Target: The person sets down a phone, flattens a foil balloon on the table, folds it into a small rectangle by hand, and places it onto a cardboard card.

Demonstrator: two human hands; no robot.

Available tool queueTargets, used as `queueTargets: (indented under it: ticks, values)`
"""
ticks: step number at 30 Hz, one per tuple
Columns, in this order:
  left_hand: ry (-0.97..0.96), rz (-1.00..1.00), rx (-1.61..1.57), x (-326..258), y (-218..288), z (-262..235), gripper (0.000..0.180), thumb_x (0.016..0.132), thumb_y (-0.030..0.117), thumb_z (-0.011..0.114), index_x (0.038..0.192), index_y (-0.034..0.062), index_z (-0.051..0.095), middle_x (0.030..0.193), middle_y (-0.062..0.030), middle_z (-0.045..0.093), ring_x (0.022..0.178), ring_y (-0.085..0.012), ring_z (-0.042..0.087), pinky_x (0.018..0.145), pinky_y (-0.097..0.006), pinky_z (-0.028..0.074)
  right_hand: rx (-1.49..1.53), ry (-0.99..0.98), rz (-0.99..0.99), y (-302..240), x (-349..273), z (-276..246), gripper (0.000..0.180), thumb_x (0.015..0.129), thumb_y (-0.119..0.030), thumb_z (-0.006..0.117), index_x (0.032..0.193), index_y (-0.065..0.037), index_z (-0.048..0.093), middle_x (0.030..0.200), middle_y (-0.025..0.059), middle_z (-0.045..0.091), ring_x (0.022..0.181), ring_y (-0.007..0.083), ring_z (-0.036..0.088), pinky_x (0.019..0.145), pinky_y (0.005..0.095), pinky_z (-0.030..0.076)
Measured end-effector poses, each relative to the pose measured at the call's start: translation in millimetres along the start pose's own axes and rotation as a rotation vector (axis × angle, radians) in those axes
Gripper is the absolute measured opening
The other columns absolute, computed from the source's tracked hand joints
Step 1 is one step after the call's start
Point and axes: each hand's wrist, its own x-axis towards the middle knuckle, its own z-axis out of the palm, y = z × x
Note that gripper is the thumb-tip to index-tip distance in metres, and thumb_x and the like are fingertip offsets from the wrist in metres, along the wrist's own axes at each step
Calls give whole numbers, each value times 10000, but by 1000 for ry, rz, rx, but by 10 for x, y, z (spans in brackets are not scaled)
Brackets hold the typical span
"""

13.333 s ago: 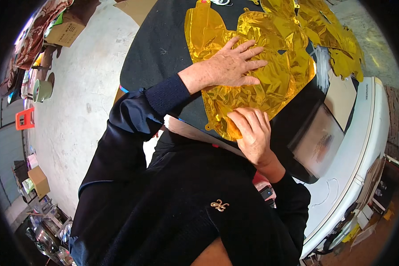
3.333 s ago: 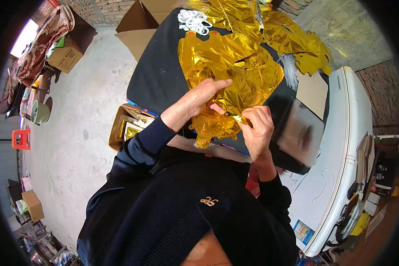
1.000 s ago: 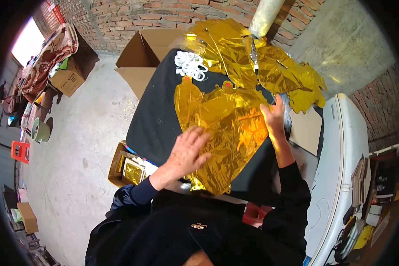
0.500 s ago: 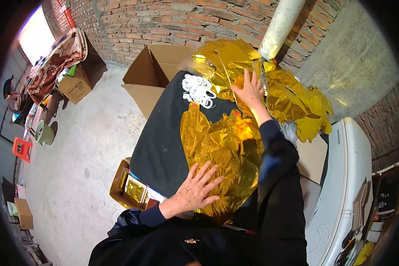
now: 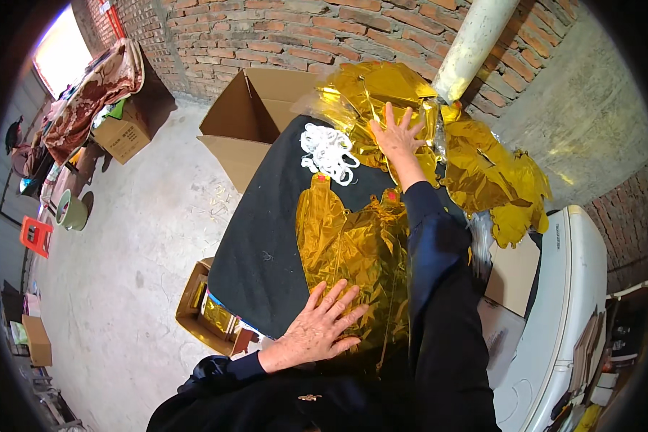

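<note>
A flat gold foil balloon (image 5: 356, 248) lies on the black tabletop (image 5: 266, 237) in front of me. My left hand (image 5: 322, 325) rests flat on its near end, fingers spread. My right hand (image 5: 396, 135) reaches far across the table, fingers spread, onto a heap of gold foil balloons (image 5: 475, 155) at the far edge. It grips nothing that I can see. A bundle of white rings (image 5: 330, 151) lies just left of that hand.
An open cardboard box (image 5: 255, 119) stands behind the table by the brick wall. A white pipe (image 5: 471, 47) rises at the back. A box with gold packs (image 5: 205, 309) sits on the floor at left. A white appliance (image 5: 569, 317) and cardboard sheets (image 5: 511, 277) lie at right.
My right hand has stretched farther out onto the foil heap. My left hand has stayed pressed on the near balloon. The view has tilted up toward the wall.
</note>
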Motion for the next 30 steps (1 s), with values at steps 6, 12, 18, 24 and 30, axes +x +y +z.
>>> queueTargets:
  ticks: [6, 12, 18, 24, 30]
  values:
    - [-7, -12, -5, -23, -1, -8, 663, 983, 529, 615, 1515, 150, 496, 1637, -179, 336, 1546, -390, 250, 1236, -600, 178, 57, -222, -35, -12, -80, -229, 1224, 740, -880, 607, 1671, -311, 52, 1719, 205, -93, 1506, 607, -115, 1087, 861, 122]
    - [29, -12, -49, -24, -14, -77, 702, 966, 542, 633, 1538, 165, 479, 1654, -185, 308, 1551, -416, 220, 1235, -600, 161, -23, -133, -28, -83, -179, -77, 1339, 683, -807, 743, 1674, -267, 23, 1713, 221, -107, 1499, 619, -117, 1057, 884, 131]
    - [401, -8, 24, 486, -581, -971, 776, 890, 433, 750, 1544, 140, 454, 1650, -252, 268, 1535, -466, 232, 1206, -590, 253, -7, -167, -18, 31, -98, -71, 1381, 670, -807, 739, 1664, -293, -69, 1709, 215, -148, 1508, 605, -118, 1086, 855, 148]
    - [577, -369, -328, 1866, -2879, -1442, 862, 956, 577, 644, 1608, 118, 319, 1637, -289, 252, 1521, -418, 293, 1219, -452, 312, 24, -229, -49, 2, -117, -124, 1320, 728, -774, 714, 1654, -318, -107, 1708, 201, -168, 1513, 593, -122, 1102, 839, 162]
    - [409, -500, -1010, 2687, -3328, -1225, 930, 992, 562, 609, 1644, 51, 186, 1680, -198, 235, 1565, -312, 215, 1241, -392, 251, 117, -162, -115, 260, -98, -158, 1216, 752, -707, 728, 1669, -280, 53, 1715, 212, -77, 1504, 618, -75, 1094, 839, 211]
